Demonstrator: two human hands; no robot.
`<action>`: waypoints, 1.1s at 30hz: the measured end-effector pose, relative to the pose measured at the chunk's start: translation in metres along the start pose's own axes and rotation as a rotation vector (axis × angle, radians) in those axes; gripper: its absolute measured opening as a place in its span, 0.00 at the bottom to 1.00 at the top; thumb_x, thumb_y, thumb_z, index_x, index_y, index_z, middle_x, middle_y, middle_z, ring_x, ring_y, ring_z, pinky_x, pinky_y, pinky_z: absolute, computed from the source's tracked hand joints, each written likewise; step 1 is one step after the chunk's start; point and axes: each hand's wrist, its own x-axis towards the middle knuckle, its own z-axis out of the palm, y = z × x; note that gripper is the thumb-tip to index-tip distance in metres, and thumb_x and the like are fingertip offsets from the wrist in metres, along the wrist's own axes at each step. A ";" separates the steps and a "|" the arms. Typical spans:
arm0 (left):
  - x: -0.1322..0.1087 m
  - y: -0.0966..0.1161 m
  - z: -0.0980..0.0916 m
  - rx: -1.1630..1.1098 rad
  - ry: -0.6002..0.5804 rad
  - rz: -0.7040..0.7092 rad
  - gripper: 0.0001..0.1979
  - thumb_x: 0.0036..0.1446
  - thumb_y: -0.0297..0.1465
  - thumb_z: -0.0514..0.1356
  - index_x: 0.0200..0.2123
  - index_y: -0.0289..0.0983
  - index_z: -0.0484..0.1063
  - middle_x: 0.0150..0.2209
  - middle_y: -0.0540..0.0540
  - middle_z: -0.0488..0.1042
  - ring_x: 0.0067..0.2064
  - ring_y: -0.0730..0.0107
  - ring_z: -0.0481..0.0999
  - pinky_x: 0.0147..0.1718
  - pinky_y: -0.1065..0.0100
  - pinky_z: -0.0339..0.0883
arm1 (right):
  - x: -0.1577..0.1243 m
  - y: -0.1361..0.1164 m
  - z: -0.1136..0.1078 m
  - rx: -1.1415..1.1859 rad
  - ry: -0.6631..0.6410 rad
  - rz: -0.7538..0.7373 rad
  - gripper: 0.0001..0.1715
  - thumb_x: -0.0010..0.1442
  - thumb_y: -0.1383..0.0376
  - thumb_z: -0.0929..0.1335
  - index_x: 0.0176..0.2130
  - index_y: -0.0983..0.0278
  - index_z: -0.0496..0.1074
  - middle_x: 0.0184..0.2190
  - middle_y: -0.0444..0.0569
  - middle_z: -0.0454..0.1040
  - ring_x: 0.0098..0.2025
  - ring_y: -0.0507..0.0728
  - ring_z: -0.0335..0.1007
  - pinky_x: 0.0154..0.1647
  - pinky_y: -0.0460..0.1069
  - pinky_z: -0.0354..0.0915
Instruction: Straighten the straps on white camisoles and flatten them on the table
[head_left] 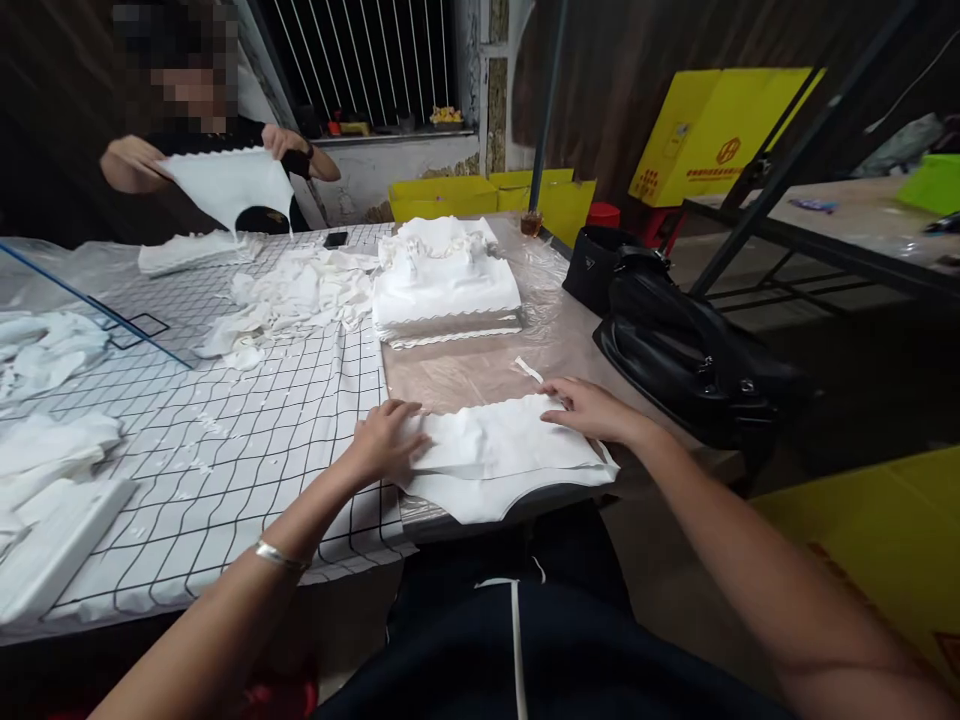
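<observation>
A white garment lies spread at the table's near edge, its far edge wavy and its near part curved and hanging slightly over. My left hand rests on its left end, fingers stretched out and a little blurred. On the far right corner lies my right hand, thumb and fingers apart on the cloth. Beyond them, a stack of white garments with wavy edges sits on the plastic-covered tabletop. A small white strip lies near my right fingertips.
Across the table a person holds up a white garment. Loose white pieces cover parts of the checked cloth. Black bags sit at the right edge, with a glass farther back. Yellow boxes stand behind.
</observation>
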 end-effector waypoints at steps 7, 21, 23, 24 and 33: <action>0.023 0.004 -0.009 -0.139 -0.169 -0.069 0.09 0.45 0.37 0.63 0.30 0.39 0.73 0.31 0.47 0.75 0.37 0.60 0.74 0.37 0.65 0.64 | 0.041 -0.001 0.015 0.061 -0.118 0.063 0.08 0.44 0.65 0.73 0.28 0.62 0.73 0.28 0.44 0.74 0.35 0.58 0.69 0.38 0.50 0.63; 0.020 0.036 -0.068 -0.831 -0.332 0.132 0.18 0.39 0.34 0.72 0.36 0.38 0.76 0.41 0.47 0.74 0.36 0.71 0.71 0.29 0.73 0.67 | 0.029 -0.032 -0.099 0.802 0.007 -0.072 0.23 0.36 0.58 0.79 0.26 0.62 0.66 0.24 0.42 0.67 0.27 0.51 0.62 0.28 0.47 0.59; 0.020 0.040 -0.077 -0.762 -0.348 0.140 0.18 0.41 0.38 0.71 0.37 0.38 0.78 0.40 0.46 0.76 0.35 0.70 0.72 0.30 0.71 0.68 | 0.028 -0.033 -0.118 0.776 0.008 -0.140 0.22 0.37 0.59 0.80 0.25 0.63 0.68 0.24 0.42 0.67 0.28 0.51 0.63 0.29 0.46 0.61; 0.020 0.042 -0.082 -0.733 -0.363 0.161 0.17 0.42 0.39 0.70 0.36 0.37 0.79 0.37 0.46 0.76 0.34 0.70 0.72 0.30 0.71 0.67 | 0.027 -0.033 -0.126 0.775 0.006 -0.165 0.22 0.37 0.59 0.80 0.25 0.63 0.68 0.24 0.42 0.67 0.28 0.50 0.63 0.29 0.46 0.61; 0.023 0.039 -0.136 -0.147 -0.387 0.272 0.20 0.52 0.47 0.61 0.20 0.37 0.70 0.21 0.52 0.64 0.24 0.76 0.62 0.23 0.73 0.56 | 0.024 -0.033 -0.175 0.553 -0.037 -0.201 0.22 0.38 0.56 0.81 0.23 0.63 0.69 0.24 0.44 0.68 0.29 0.52 0.64 0.29 0.47 0.61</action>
